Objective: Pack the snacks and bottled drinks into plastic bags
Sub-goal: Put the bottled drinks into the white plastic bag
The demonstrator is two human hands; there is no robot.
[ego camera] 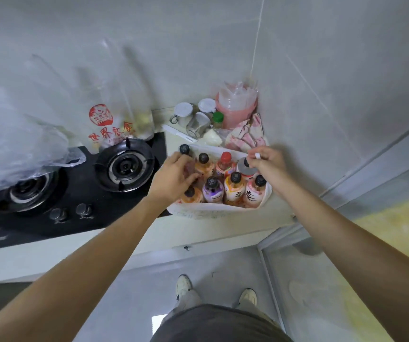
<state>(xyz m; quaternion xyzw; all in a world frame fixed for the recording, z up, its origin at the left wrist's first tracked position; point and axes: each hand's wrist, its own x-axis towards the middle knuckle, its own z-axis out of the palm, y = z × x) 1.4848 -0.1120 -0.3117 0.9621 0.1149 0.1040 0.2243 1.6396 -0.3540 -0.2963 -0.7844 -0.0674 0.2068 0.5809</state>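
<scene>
Here the left hand [176, 174] curls its fingers among the bottles [223, 178]; right hand [267, 161] pinches one cap.

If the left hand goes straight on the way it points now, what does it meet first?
Probably the orange bottle just beyond the left hand; its fingers already lie among the bottles, and depth is unclear.

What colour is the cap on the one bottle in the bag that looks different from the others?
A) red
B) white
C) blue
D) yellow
A: in the white bag of upright bottles, the red-capped bottle in the back row stands out, while those around it have dark caps, like the dark-capped bottle beside it.
</scene>
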